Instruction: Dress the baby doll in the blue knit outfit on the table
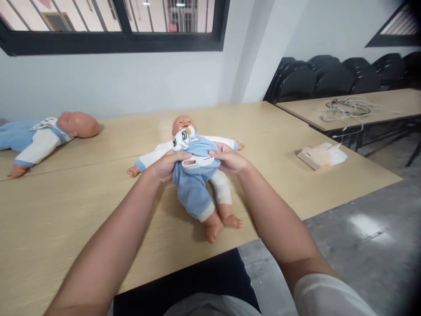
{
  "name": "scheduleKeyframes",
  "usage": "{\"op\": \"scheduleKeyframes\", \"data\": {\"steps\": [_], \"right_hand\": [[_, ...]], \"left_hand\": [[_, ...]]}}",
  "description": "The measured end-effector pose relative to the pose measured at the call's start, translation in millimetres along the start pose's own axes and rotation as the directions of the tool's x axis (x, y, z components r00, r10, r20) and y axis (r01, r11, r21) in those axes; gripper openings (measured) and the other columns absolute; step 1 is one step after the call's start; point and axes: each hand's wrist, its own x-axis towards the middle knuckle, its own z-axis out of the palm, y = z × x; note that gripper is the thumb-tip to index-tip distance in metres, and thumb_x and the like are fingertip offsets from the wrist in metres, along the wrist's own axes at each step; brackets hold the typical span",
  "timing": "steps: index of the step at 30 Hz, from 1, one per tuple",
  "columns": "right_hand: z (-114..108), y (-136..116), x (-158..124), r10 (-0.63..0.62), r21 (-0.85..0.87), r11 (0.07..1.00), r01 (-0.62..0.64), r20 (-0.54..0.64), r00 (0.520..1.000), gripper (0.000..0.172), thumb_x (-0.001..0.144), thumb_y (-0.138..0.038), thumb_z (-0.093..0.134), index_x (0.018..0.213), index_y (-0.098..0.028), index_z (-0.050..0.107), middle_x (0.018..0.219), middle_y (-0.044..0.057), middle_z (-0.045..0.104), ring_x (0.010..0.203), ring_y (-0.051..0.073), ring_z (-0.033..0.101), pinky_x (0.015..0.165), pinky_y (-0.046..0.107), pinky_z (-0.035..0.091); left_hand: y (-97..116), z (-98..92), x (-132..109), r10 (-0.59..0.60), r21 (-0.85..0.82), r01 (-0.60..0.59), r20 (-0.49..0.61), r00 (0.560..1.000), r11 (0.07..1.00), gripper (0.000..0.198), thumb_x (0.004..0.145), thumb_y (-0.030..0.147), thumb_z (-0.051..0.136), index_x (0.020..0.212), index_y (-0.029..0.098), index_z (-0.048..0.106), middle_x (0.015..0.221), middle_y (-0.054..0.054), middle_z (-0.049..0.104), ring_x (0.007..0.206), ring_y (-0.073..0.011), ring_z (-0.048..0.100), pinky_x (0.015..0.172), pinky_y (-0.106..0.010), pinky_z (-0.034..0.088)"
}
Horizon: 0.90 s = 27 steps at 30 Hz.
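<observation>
A baby doll (184, 123) lies on its back on the wooden table, arms spread, its bare feet toward me. Over its body is a blue garment (194, 186) with a white cartoon face near the doll's chin. One leg is inside a blue trouser leg; the other shows white cloth. My left hand (169, 164) grips the garment at its left side, thumb on top. At the right side my right hand (230, 159) pinches the same cloth. A white-edged opening lies between my thumbs.
A second doll (79, 124) in blue and white lies at the far left. An open packet of tissues (322, 156) sits at the right. Cables (348, 109) lie on another table (302, 107), with stacked black chairs (297, 81) behind.
</observation>
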Motion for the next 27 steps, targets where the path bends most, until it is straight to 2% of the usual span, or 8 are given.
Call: {"op": "scheduleKeyframes", "data": {"steps": [3, 6, 10, 13, 18, 21, 24, 27], "right_hand": [[0, 1, 1, -0.024, 0.031, 0.999, 0.025, -0.027, 0.999, 0.035, 0.072, -0.042, 0.090, 0.089, -0.018, 0.070, 0.077, 0.001, 0.073, 0.072, 0.016, 0.067, 0.075, 0.027, 0.057], [4, 1, 0, -0.013, 0.048, 0.999, 0.013, 0.002, 1.000, 0.033, 0.075, -0.042, 0.087, 0.073, -0.017, 0.065, 0.059, -0.003, 0.060, 0.057, 0.012, 0.057, 0.063, 0.024, 0.052], [12, -2, -1, 0.029, 0.038, 0.999, -0.030, 0.014, 0.999, 0.036, 0.072, -0.044, 0.087, 0.088, -0.016, 0.071, 0.070, 0.001, 0.070, 0.064, 0.016, 0.062, 0.067, 0.027, 0.055], [13, -4, -1, 0.078, -0.023, 0.997, -0.077, 0.069, 0.995, 0.046, 0.074, -0.053, 0.083, 0.099, -0.015, 0.073, 0.080, 0.005, 0.075, 0.075, 0.021, 0.069, 0.076, 0.033, 0.057], [10, -2, 1, 0.020, -0.112, 0.993, -0.022, -0.017, 1.000, 0.052, 0.086, -0.070, 0.067, 0.089, -0.019, 0.073, 0.052, -0.002, 0.056, 0.062, 0.020, 0.062, 0.075, 0.035, 0.056], [8, -8, 0, -0.019, -0.226, 0.974, 0.011, -0.036, 0.999, 0.053, 0.088, -0.071, 0.065, 0.099, -0.019, 0.073, 0.075, 0.002, 0.070, 0.071, 0.019, 0.064, 0.076, 0.033, 0.055], [3, -24, -7, -0.146, -0.522, 0.849, 0.077, -0.091, 0.985, 0.046, 0.088, -0.060, 0.072, 0.109, -0.019, 0.073, 0.102, 0.005, 0.074, 0.089, 0.019, 0.066, 0.083, 0.030, 0.052], [-12, -37, -24, -0.181, -0.743, 0.667, -0.057, -0.235, 0.955, 0.035, 0.092, -0.054, 0.070, 0.092, -0.018, 0.071, 0.085, 0.004, 0.071, 0.078, 0.017, 0.061, 0.076, 0.029, 0.049]], "left_hand": [[5, 6.6, -2, -0.012, 0.129, -0.004, 0.129, 0.992, 0.992, 0.062, 0.072, 0.046, 0.088, 0.125, 0.017, 0.073, 0.129, -0.014, 0.075, 0.122, -0.0357, 0.069, 0.107, -0.047, 0.054], [16, 10.6, -4, -0.004, 0.333, -0.078, 0.238, 0.971, 0.940, 0.067, 0.072, 0.043, 0.090, 0.132, 0.021, 0.070, 0.139, -0.011, 0.070, 0.131, -0.0333, 0.063, 0.114, -0.045, 0.049], [28, 10.3, -7, -0.010, 0.480, -0.101, 0.222, 0.975, 0.871, 0.059, 0.075, 0.042, 0.089, 0.129, 0.023, 0.072, 0.136, -0.008, 0.072, 0.129, -0.0326, 0.064, 0.115, -0.048, 0.048], [25, 8.2, -6, 0.005, 0.399, -0.083, 0.193, 0.981, 0.913, 0.048, 0.081, 0.047, 0.084, 0.119, 0.019, 0.076, 0.122, -0.010, 0.077, 0.120, -0.0331, 0.069, 0.109, -0.049, 0.052], [7, 12.5, 0, 0.072, 0.153, -0.088, 0.110, 0.991, 0.984, 0.043, 0.078, 0.047, 0.086, 0.108, 0.018, 0.077, 0.109, -0.010, 0.079, 0.107, -0.0300, 0.073, 0.102, -0.044, 0.056], [1, 17.7, 0, 0.068, 0.042, -0.072, 0.091, 0.994, 0.996, 0.037, 0.076, 0.051, 0.084, 0.082, 0.016, 0.074, 0.086, -0.007, 0.077, 0.086, -0.0245, 0.073, 0.089, -0.039, 0.059], [4, 18.2, -6, -0.007, 0.082, -0.010, 0.203, 0.979, 0.997, 0.039, 0.076, 0.052, 0.083, 0.067, 0.017, 0.068, 0.066, -0.005, 0.069, 0.066, -0.0208, 0.067, 0.074, -0.037, 0.059], [14, 14.2, -13, -0.161, 0.302, 0.074, 0.275, 0.948, 0.950, 0.027, 0.074, 0.042, 0.086, 0.081, 0.018, 0.076, 0.075, -0.006, 0.076, 0.071, -0.0239, 0.072, 0.076, -0.040, 0.061]]}}
